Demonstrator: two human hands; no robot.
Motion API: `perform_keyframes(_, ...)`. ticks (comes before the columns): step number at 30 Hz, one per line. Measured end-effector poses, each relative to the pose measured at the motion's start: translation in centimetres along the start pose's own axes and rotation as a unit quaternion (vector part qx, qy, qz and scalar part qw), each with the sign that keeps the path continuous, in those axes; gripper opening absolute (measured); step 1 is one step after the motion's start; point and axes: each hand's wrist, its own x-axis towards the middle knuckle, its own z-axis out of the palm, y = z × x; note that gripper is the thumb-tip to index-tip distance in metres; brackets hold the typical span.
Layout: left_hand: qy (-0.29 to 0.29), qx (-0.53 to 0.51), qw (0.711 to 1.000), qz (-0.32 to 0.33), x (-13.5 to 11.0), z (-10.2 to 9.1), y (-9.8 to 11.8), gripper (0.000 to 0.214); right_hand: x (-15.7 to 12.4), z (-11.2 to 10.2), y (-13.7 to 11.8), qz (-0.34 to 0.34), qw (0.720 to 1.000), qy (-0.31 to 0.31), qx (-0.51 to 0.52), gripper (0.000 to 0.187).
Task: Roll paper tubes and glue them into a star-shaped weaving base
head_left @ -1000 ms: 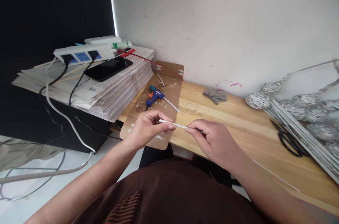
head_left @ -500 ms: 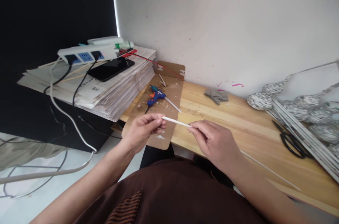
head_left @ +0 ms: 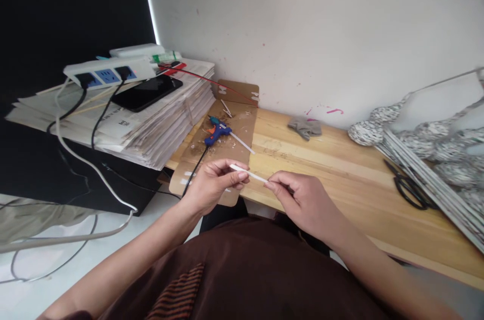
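Note:
A thin white paper tube (head_left: 257,177) spans the gap between my two hands, above the front edge of the wooden table. My left hand (head_left: 214,185) pinches it near its flattened end with thumb and fingers. My right hand (head_left: 304,201) grips it a short way along, thumb against the bent fingers. Past the right hand the rest of the tube is hidden. Beyond the left hand, a blue glue gun (head_left: 217,133) with a clear glue stick lies on a brown cardboard sheet (head_left: 242,126).
Stacked newspapers (head_left: 189,108) at left carry a power strip (head_left: 109,74) and a black phone (head_left: 148,92). A grey cloth (head_left: 304,127) lies near the wall. At right are black scissors (head_left: 410,191), a bundle of paper tubes (head_left: 427,179) and woven paper shapes (head_left: 366,132). Cables hang at left.
My left hand has slid along the tube toward my right hand, so less tube shows between them. The tube's long tail, visible before beyond the right wrist, is out of sight. The view shifted slightly.

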Motion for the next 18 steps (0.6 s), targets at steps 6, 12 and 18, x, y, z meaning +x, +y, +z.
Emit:
perform_keyframes(6,-0.016,0.017,1.000,0.009,-0.1,0.2,-0.1,0.015,-0.1,-0.1,0.7,0.058,0.987,-0.086,0.120,0.030)
perform_keyframes(12,-0.022,0.024,0.999,-0.002,0.1,0.3,-0.3,0.015,-0.1,0.8,2.0,0.151,0.914,-0.192,0.324,0.034)
perform_keyframes(18,-0.024,-0.053,0.997,-0.056,0.8,-0.2,-0.8,0.024,-0.3,1.8,3.4,0.196,0.827,-0.212,0.482,0.036)
